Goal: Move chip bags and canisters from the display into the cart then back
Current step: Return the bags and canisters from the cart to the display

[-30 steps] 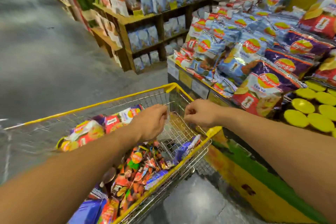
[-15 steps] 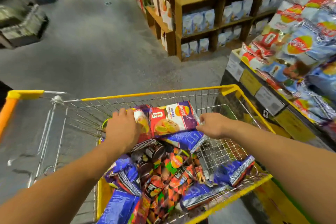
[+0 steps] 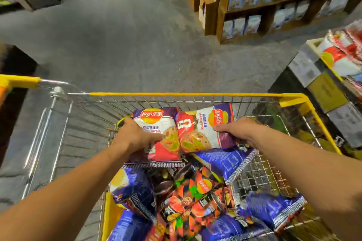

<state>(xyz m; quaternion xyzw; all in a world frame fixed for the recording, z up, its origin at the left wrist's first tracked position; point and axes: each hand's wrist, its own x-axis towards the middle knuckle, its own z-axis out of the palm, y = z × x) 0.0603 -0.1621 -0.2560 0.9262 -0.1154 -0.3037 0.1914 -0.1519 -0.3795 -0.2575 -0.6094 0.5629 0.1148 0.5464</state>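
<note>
**Both hands now down on two purple bags in the cart**

Moved since half a second ago: both hands deeper into the basket, each now on its own bag, camera tipped further down.

Left hand (image 3: 135, 139) curled round the left edge of an upright purple-and-white foil chip bag (image 3: 156, 135). Right hand (image 3: 238, 130) gripping the right edge of a second purple-and-white foil chip bag (image 3: 205, 127), turned sideways, thumb laid on its face. Bags touching edge to edge, lying on top of blue foil chip bags (image 3: 221, 160) and orange printed canisters (image 3: 194, 199) heaped in the yellow-rimmed wire shopping cart (image 3: 195, 94). Yellow-edged chip display (image 3: 321, 84) just beside the cart at right; wooden shelving (image 3: 221, 11) beyond, across grey floor.
</note>
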